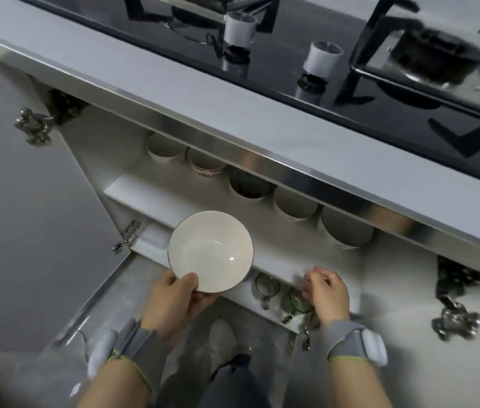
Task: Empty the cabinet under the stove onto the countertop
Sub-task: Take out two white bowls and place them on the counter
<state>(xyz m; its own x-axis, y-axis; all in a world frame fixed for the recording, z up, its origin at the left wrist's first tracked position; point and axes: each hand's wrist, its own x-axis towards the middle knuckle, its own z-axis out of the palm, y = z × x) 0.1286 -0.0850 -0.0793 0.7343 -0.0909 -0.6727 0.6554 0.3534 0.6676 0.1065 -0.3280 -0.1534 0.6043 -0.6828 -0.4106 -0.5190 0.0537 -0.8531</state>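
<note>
A white bowl is being gripped at its rim by the left hand below the countertop, the right hand is being held loose and empty, and five bowls and glass cups are being left beneath it, uncleared

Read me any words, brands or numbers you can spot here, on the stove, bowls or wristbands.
No readable text anywhere.
Right stove knob: no legible marks, blurred.
Patterned bowl on the shelf: reddish band, too blurred to tell if it holds lettering.
White bowl in the left hand: plain.
Right wristband: no print visible.
</note>
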